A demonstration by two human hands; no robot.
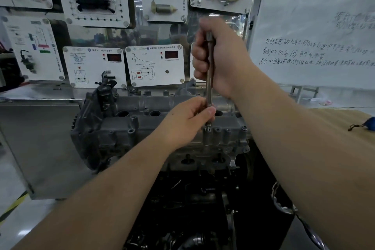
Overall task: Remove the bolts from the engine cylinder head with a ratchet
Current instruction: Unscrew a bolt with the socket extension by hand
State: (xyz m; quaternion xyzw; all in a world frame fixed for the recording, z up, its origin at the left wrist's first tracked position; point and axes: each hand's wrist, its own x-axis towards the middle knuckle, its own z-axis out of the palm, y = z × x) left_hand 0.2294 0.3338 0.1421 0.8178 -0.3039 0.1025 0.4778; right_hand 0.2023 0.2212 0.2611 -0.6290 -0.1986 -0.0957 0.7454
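While upright, ratchet within both hands' fingers

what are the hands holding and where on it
Both hold the ratchet: the right hand grips its upper shaft, the left hand pinches its lower end just above the bolt.

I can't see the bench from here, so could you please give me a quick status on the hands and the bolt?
Right hand grips ratchet upright. Left hand pinches its lower end, over a bolt on the cylinder head. Nothing in the way.
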